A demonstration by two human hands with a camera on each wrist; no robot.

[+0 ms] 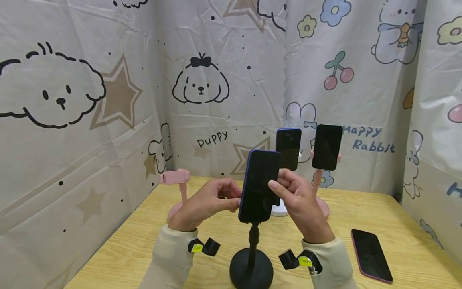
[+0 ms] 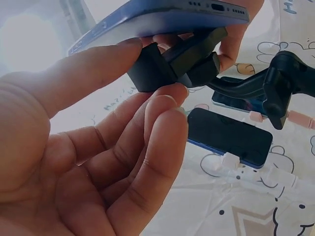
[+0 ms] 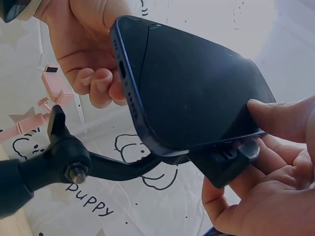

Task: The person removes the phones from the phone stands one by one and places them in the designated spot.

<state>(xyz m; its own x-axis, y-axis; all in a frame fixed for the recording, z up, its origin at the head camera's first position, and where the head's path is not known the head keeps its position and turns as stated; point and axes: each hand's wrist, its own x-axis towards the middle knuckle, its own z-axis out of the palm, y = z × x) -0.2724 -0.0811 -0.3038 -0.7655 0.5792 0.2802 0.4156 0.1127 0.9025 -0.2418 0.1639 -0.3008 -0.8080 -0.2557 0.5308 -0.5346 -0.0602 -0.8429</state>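
A blue-edged smartphone (image 1: 259,186) stands upright, leaning slightly, at the head of a black phone stand (image 1: 251,269). In the left wrist view the stand's black clamp (image 2: 150,69) lies against the back of the phone. My left hand (image 1: 213,202) pinches the clamp's end, thumb on top near the phone and fingertips underneath. My right hand (image 1: 299,200) grips the phone's other side. Its thumb (image 3: 285,120) presses on the dark screen, while the fingers curl behind, by the clamp's other end. Part of the clamp is hidden by the phone in the head view.
On the left stands a pink phone stand (image 1: 175,177) with no phone. Behind my right hand are a blue-edged phone (image 1: 288,146) on a white stand and a phone (image 1: 327,147) on a pink stand. Another phone (image 1: 371,256) lies on the wooden table (image 1: 119,257). Printed curtains surround it.
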